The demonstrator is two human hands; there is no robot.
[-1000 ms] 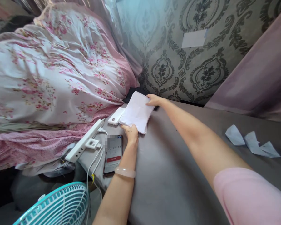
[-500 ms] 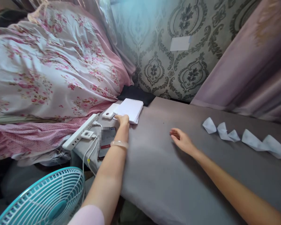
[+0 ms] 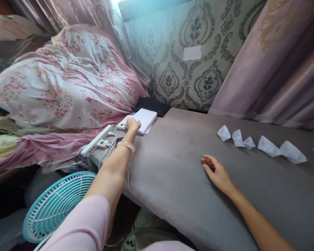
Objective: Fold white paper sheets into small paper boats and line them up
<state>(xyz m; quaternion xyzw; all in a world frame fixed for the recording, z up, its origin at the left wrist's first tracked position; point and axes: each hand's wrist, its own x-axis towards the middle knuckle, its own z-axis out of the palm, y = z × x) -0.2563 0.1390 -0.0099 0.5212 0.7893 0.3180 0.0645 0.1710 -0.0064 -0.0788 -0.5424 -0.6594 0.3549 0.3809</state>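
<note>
My left hand [image 3: 133, 124], fingers curled in, rests at the near left edge of a stack of white paper [image 3: 146, 120]. Whatever it may pinch there is hidden. Right beside that hand is a white device with a round dark spot [image 3: 122, 126], which looks like a power bank. Over the grey-covered surface [image 3: 172, 160] my right hand [image 3: 216, 174] hovers or rests, with thumb and fingers apart and nothing in them. Several folded white paper shapes [image 3: 268, 145] lie in a row beyond it to the right.
A white power strip [image 3: 98, 141] with plugs and cables runs along the left edge. My left arm mostly covers a phone [image 3: 118, 141]. Below stands a turquoise fan [image 3: 59, 205]. A dark cloth [image 3: 157, 106] lies behind the stack, floral fabric [image 3: 75, 80] at left.
My right hand has let go of the paper stack and moved right, then stayed there. The stack now lies flat by the dark cloth, while my left hand has shifted onto its left edge and curled.
</note>
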